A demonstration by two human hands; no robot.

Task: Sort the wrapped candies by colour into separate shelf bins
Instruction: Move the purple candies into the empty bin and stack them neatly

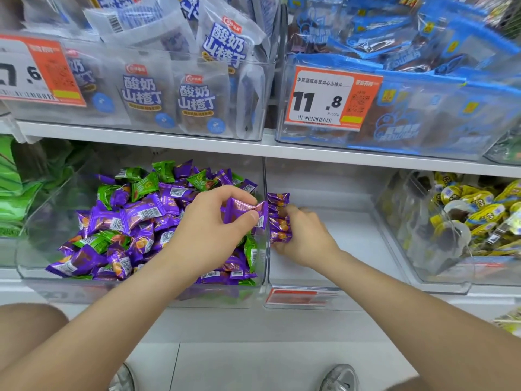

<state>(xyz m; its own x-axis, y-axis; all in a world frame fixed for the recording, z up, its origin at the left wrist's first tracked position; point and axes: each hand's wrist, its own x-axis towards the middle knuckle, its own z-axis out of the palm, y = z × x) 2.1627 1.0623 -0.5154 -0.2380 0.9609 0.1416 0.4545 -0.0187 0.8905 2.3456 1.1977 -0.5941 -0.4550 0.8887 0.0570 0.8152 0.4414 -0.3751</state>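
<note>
A clear bin (33,273) on the lower shelf holds a heap of purple candies (112,221) mixed with green candies (143,184). My left hand (214,224) is over its right side and pinches one purple candy (242,207) by the wrapper. To its right stands a second clear bin (363,241). Inside it, against the left wall, my right hand (304,235) grips a stack of several purple candies (279,218). The rest of that bin's floor is bare white.
A bin of yellow-wrapped sweets (473,218) stands at the right and green packets (11,193) at the far left. The upper shelf (253,148) carries bins of white and blue snack bags with orange price tags (324,100). My shoes show on the floor below.
</note>
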